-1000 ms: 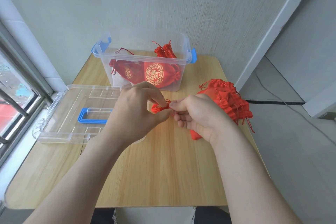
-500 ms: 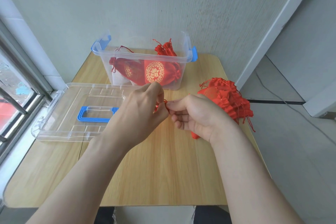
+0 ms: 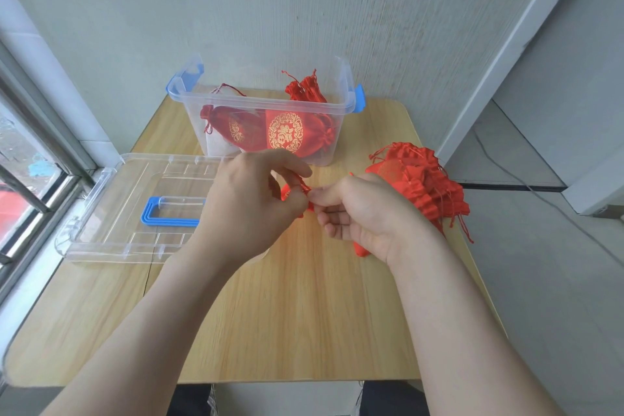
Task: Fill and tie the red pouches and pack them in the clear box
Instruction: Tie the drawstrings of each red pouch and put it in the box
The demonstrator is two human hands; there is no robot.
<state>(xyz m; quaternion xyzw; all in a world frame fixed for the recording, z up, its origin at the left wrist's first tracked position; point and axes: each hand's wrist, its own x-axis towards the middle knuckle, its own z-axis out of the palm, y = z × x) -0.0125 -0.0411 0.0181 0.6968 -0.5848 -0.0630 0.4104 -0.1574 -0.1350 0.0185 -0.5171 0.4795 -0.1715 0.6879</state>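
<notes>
A person's view down onto a pale wooden table (image 3: 287, 314) set against a grey wall. At far left a window (image 3: 23, 186) with metal bars runs along the table's edge; just beside it a clear lid (image 3: 111, 240) lies flat on the table, its blue handle (image 3: 169, 218) in the middle. Behind the lid's right end, near the wall, stands the clear box (image 3: 260, 105), open, with blue clips at both ends; inside it lie several filled red pouches (image 3: 287, 132) with gold patterns, one of them standing upright at the back.

In front of the box both bare forearms reach in from the bottom edge, and the hands meet above the table's middle. The left hand (image 3: 250, 209) has its fingers curled, thumb and forefinger pinching a thin red cord (image 3: 303, 183); the cord runs to the gathered neck of a red pouch (image 3: 286, 193), which shows only as a small bunch between the two hands. The right hand (image 3: 364, 213) pinches that neck from the other side with thumb and forefinger, its other fingers loosely curled beneath; a red corner shows under its palm, touching the table, though whether it belongs to the same pouch cannot be told.

Just right of the right hand, at the table's right edge, lies a pile (image 3: 425, 182) of flat red pouches, cords trailing; further right is grey floor with a thin cable across it.
</notes>
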